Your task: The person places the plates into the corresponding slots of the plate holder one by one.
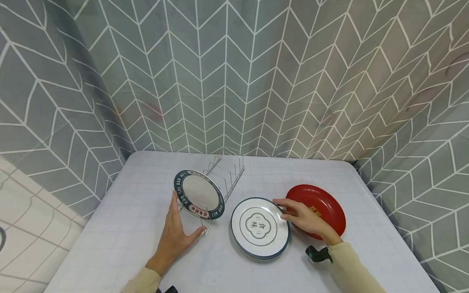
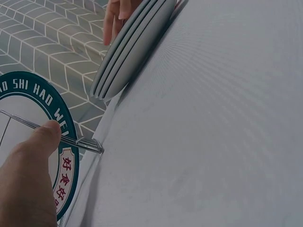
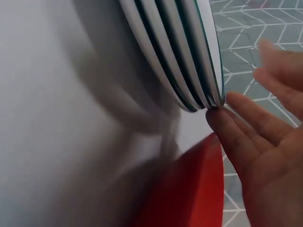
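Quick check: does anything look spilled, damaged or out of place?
Nothing stands out: no spill or breakage shows. The green-banded plate stands tilted in the wire rack, the white plates are stacked, and the red dish lies beside them.

- The plate with the green band [image 1: 199, 194] has a smooth, glossy face; whether it is ceramic or plastic, I cannot tell.
- The plate stack [image 1: 253, 244] looks equally smooth, with a bright shine on the top plate.
- The red dish [image 1: 327, 206] appears smooth and rather glossy.
- The rack [image 2: 87, 144] is of thin, shiny metal wire.
- The table cover [image 1: 220, 264] looks matt.
- The 2 sleeves [image 1: 348, 264] are of soft, matt cloth.
- The hanging sheets [image 1: 227, 81] resemble cloth.
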Action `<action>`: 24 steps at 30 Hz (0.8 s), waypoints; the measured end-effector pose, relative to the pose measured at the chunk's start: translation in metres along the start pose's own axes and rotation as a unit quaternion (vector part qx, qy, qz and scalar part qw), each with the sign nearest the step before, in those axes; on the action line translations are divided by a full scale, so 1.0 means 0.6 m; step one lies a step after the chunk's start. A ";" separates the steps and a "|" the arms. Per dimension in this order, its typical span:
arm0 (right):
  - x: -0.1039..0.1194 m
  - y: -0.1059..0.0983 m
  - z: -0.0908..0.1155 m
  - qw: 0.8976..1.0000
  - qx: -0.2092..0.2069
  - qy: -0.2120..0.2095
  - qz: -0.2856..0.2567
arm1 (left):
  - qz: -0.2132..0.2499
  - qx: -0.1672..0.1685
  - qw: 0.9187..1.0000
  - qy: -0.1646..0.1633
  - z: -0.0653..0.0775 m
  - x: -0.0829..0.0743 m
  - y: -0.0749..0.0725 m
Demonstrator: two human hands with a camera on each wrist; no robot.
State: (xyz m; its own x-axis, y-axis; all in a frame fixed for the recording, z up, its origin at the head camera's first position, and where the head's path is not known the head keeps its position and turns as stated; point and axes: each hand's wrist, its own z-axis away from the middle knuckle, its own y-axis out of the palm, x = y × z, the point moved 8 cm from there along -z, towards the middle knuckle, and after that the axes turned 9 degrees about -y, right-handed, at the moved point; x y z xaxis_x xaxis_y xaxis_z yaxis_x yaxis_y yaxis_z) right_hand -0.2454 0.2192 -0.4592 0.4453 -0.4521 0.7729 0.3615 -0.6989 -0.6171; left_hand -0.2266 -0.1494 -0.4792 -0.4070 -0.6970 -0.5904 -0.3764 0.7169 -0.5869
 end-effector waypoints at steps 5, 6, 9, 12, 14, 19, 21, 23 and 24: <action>-0.007 0.000 -0.015 0.997 0.027 0.034 0.064 | -0.009 0.008 1.000 -0.010 -0.001 0.000 0.001; -0.007 0.000 -0.019 0.995 0.030 0.042 0.080 | -0.010 0.008 1.000 -0.010 -0.001 0.000 0.001; -0.007 0.000 -0.030 0.989 0.039 0.068 0.129 | -0.010 0.003 1.000 -0.005 0.000 -0.001 0.002; -0.007 0.001 -0.040 0.984 0.049 0.082 0.152 | -0.012 -0.002 1.000 0.001 0.001 0.000 0.002; -0.010 0.000 -0.045 0.982 0.050 0.092 0.159 | -0.011 -0.005 1.000 0.006 0.001 0.000 0.002; -0.014 -0.003 -0.050 0.982 0.049 0.102 0.153 | -0.010 -0.007 1.000 0.006 0.001 0.001 0.002; -0.015 -0.007 -0.052 0.984 0.048 0.096 0.145 | -0.012 -0.007 1.000 0.003 0.001 0.001 0.001; -0.013 -0.015 -0.055 0.986 0.042 0.083 0.138 | -0.011 -0.005 1.000 0.000 0.001 0.001 0.001; -0.011 -0.021 -0.056 0.987 0.037 0.077 0.136 | -0.011 -0.005 1.000 0.000 0.001 0.001 0.001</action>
State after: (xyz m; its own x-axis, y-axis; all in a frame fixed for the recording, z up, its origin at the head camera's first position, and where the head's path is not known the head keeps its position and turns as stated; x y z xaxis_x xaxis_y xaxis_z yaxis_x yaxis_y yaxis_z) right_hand -0.2801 0.2123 -0.4517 0.4059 -0.7007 0.5868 0.3069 -0.5002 -0.8097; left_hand -0.2264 -0.1491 -0.4803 -0.3991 -0.7127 -0.5769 -0.3933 0.7014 -0.5944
